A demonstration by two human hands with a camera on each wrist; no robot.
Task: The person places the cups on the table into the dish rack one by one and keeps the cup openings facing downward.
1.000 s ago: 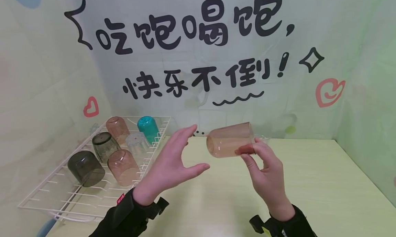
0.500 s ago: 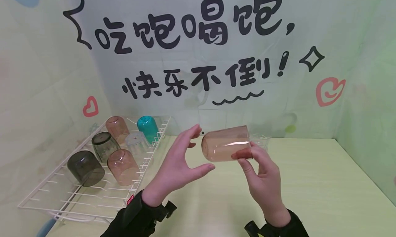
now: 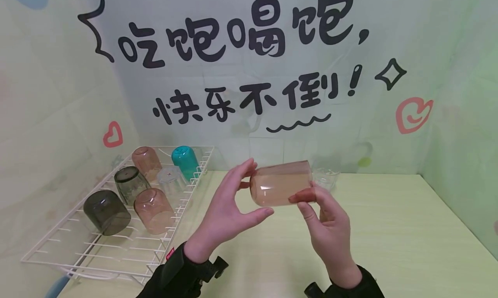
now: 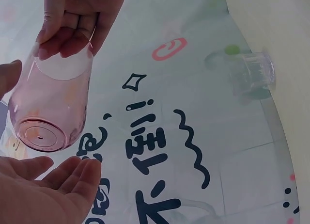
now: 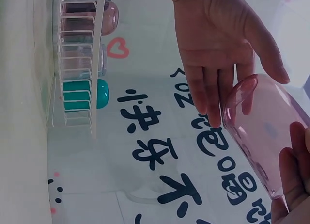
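Observation:
A clear pink cup [image 3: 278, 185] lies on its side in the air above the table, its base to the left. My right hand [image 3: 330, 233] pinches the cup at its rim, with fingers inside the mouth and the thumb outside. My left hand [image 3: 229, 207] is beside the base, fingers extended and thumb apart. In the left wrist view, a gap shows between the left fingers [image 4: 85, 178] and the base; whether any fingertip touches the cup I cannot tell. Through the cup's wall in the right wrist view, part of a left finger shows.
On the left a white wire rack [image 3: 128, 248] holds several upside-down cups, among them a teal cup [image 3: 185, 161] and a dark grey cup [image 3: 106, 212]. One clear cup [image 3: 327, 179] stands on the table [image 3: 389, 229] behind the right hand. A printed cloth [image 3: 218, 134] hangs behind.
The pink cup and my right hand have moved left and slightly down. My left hand has shifted right, closer to the cup's base. The racked cups have not moved.

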